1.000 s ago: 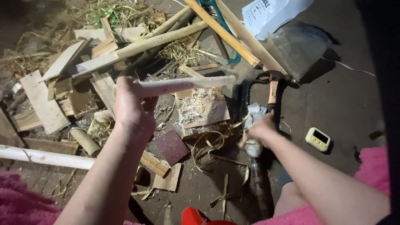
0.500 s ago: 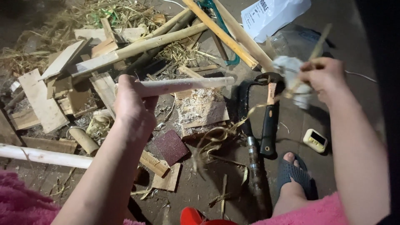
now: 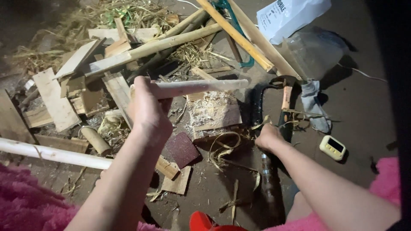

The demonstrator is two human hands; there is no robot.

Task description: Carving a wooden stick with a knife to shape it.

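Note:
My left hand (image 3: 147, 111) is raised over the scrap pile and grips one end of a pale, peeled wooden stick (image 3: 201, 87) that points right, roughly level. My right hand (image 3: 268, 137) is down at the ground with its fingers curled against the lower end of a black-handled tool (image 3: 284, 122) that has an orange part near its top. Whether the fingers close around the handle is hidden. Curled wood shavings (image 3: 222, 147) lie just left of that hand. A wooden block (image 3: 214, 115) covered in shavings sits under the stick.
Offcuts and planks (image 3: 55, 100) are heaped at the left, and long poles (image 3: 239, 36) cross the top. A white pole (image 3: 51, 154) lies lower left. Also here: a dark red sandpaper square (image 3: 183, 149), a white bag (image 3: 291, 15), a clear plastic bag (image 3: 314, 51), a grey cloth (image 3: 314, 102) and a small yellow device (image 3: 332, 147).
My right hand, raised half a second ago with a thin strip of wood, has come back down to the black-handled tool without the strip. My left hand has kept the stick still.

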